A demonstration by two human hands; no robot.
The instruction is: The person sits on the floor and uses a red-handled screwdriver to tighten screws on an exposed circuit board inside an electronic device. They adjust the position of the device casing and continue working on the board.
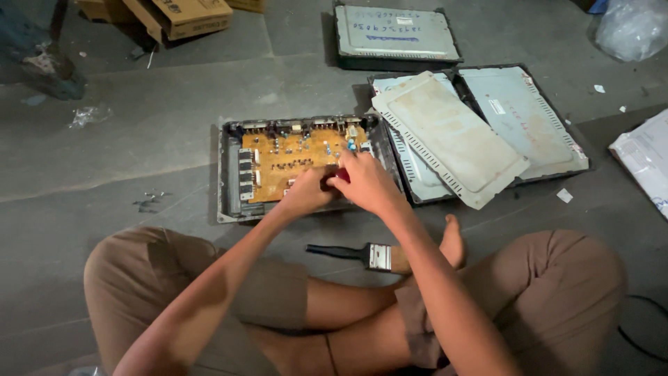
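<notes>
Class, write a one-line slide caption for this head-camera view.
Seated cross-legged, a person works both hands, left and right, on an opened chassis's orange circuit board, paintbrush beside.

**Boxes, bags and labels around you**

At the upper left you see brown cardboard boxes (182,15). In the upper right corner sits a clear plastic bag (634,26). A white package (646,157) lies at the right edge. A small white label (497,106) marks the grey panel (529,122) right of centre.
</notes>
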